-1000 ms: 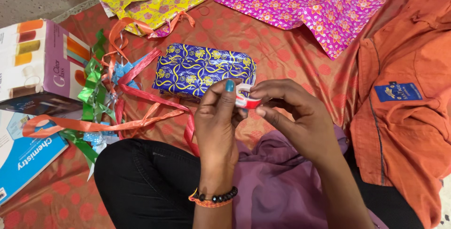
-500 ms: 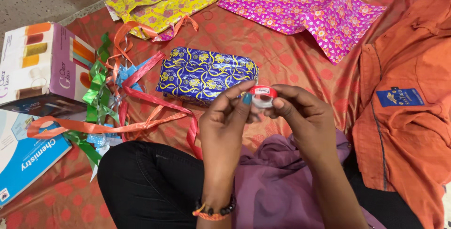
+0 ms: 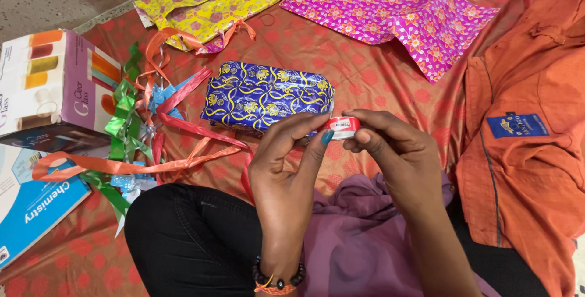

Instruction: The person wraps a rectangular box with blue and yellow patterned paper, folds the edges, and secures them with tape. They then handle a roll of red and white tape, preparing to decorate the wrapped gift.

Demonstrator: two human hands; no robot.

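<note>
Red dotted cloth [image 3: 390,84] lies under the blue wrapped box [image 3: 268,96]; my left hand [image 3: 286,175] and right hand [image 3: 396,151] both pinch 1 small tape roll [image 3: 342,127].

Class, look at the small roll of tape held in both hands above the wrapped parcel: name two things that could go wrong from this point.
1. The small red-and-white tape roll is pinched only by fingertips of the left hand and right hand; it might slip and drop.
2. Loose ribbons lie beside the blue wrapped parcel; a freed sticky end could catch them or the cloth.
</note>
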